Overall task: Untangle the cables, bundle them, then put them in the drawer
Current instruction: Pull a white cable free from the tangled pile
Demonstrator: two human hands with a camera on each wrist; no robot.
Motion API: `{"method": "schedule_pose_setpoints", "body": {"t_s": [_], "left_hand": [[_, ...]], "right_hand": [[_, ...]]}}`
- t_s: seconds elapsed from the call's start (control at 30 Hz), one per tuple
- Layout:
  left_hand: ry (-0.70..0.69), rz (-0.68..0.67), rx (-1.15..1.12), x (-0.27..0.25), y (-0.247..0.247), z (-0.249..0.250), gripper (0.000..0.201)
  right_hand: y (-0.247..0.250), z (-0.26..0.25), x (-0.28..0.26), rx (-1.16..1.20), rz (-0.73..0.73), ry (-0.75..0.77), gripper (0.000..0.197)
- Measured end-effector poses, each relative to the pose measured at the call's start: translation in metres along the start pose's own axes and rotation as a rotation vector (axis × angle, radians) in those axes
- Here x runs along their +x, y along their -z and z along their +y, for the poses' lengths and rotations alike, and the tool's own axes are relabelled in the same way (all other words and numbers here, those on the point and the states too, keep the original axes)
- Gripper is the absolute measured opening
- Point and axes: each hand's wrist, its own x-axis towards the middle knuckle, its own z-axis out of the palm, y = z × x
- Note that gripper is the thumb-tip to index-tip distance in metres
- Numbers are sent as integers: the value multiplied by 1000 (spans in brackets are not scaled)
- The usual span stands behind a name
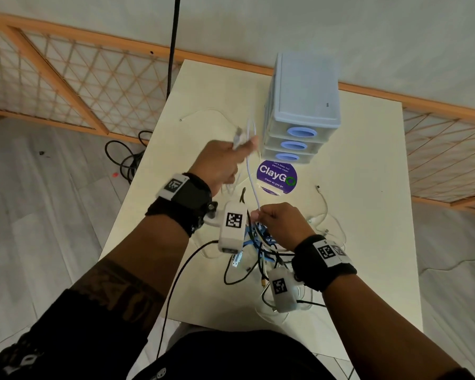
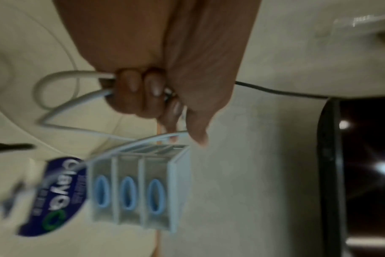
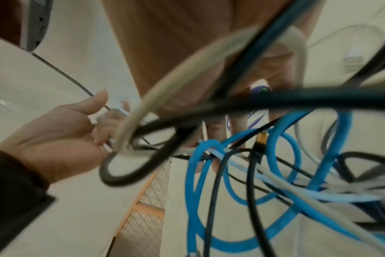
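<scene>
Head view: left hand [image 1: 222, 163] grips a white cable [image 1: 252, 185] (looped); right hand [image 1: 281, 224] pinches it above the tangle [image 1: 261, 239].

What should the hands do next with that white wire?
Probably keep drawing the thin white cable out of the tangled blue and black cables: the left hand grips its looped end, and the right hand pinches it at the pile.

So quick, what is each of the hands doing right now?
Left hand: closed around gathered loops of the thin white cable.
Right hand: pinching that same cable above the tangled pile of blue and black cables.
</scene>
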Motion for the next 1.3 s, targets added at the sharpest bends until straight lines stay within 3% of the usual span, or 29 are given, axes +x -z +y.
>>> {"method": "schedule_pose_setpoints", "body": {"t_s": [0.1,0.23,0.33,0.47,0.6,0.7,0.83,0.9,0.97,1.07,1.17,1.3], "left_hand": [[46,-164,256,-10,-10,-30,54],[-31,-92,363,-10,-23,-51,43],[-86,-65,306,-11,-23,-40,43],[-175,69,44,-11,-16,8,40],[-288,80,-26,-9,-9,45,37],[-192,65,22,-6,-12,28,53],[-48,-94,147,-12,-22,-21,59],[-34,-152,176,-15,-27,-46,61],[-49,-124,237,-14,-31,-61,58],[-40,-60,254,-11,-32,-59,39],[-81,61,179,-9,-26,-38,55],[-113,160,24,5,-13,-12,51]], "right_hand": [[-1,0,8,-15,40,-4,33],[0,-7,11,-36,30,26,25],[0,-3,10,51,51,-40,28],[-6,1,2,-85,-73,-103,39],[-7,-1,0,-11,-61,-135,60],[-5,-7,4,-17,-41,-133,52],[4,-5,12,37,40,-82,30],[7,-8,15,-12,5,-24,27],[6,-9,19,-114,-49,8,30],[2,-9,21,-130,-50,-25,33],[-1,-7,16,-23,-61,-115,39],[-2,-9,9,4,-43,-118,53]]}}
